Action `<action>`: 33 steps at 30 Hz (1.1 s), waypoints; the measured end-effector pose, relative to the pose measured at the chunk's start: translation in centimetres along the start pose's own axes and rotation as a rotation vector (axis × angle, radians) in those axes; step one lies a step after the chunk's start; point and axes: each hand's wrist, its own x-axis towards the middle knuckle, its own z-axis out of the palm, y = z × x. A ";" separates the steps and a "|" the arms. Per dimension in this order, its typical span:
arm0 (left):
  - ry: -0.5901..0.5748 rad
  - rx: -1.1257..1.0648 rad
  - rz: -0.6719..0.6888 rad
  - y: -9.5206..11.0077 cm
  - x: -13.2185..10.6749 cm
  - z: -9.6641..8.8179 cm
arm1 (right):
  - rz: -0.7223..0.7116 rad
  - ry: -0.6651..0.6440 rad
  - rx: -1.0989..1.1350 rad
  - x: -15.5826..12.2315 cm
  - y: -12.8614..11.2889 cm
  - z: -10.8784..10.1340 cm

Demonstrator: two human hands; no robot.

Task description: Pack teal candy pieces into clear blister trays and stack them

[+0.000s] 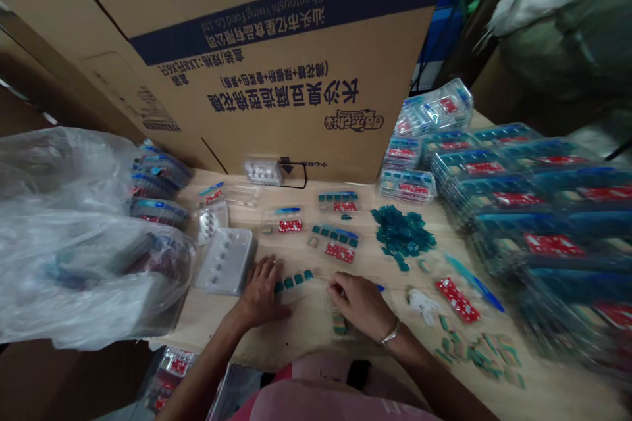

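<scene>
My left hand (261, 291) rests on the wooden table (306, 325), fingers spread against the left end of a clear plastic tray (299, 284) that holds a row of small teal tiles (295, 281). My right hand (356, 301) has its fingers curled in a pinch at the tray's right end; what it pinches is too small to name. A blue pen tip (379, 288) shows just beyond my right knuckles. Several more filled trays (336, 242) with teal tiles and red cards lie a little farther away.
A loose pile of teal tiles (401, 231) lies to the right. Stacks of packed clear boxes (518, 197) fill the right side. A big cardboard box (276, 59) stands behind. Empty white trays (224, 260) and a plastic bag (74, 243) lie left. A red card (458, 300) and blue pen (476, 283) lie right.
</scene>
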 end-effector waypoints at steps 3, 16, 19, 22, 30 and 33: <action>-0.006 -0.058 -0.020 -0.7 -0.5 0.2 | -0.012 -0.012 0.093 0.5 0.2 0.4; 0.254 -0.179 -0.167 2.6 -3.2 1.1 | 0.367 -0.208 1.266 2.1 -0.3 7.3; 0.270 -0.294 -0.151 3.4 -3.1 0.6 | 0.427 -0.114 1.554 2.6 -1.1 7.4; 0.304 -0.594 -0.305 3.6 -2.7 -0.1 | 0.413 -0.143 1.681 3.0 -1.2 6.3; -0.018 -1.611 -0.838 3.0 -1.5 -1.4 | 0.342 -0.147 1.638 2.9 0.2 3.7; -0.057 -1.664 -0.767 2.9 -1.1 -2.1 | 0.216 -0.118 1.569 3.7 1.7 1.0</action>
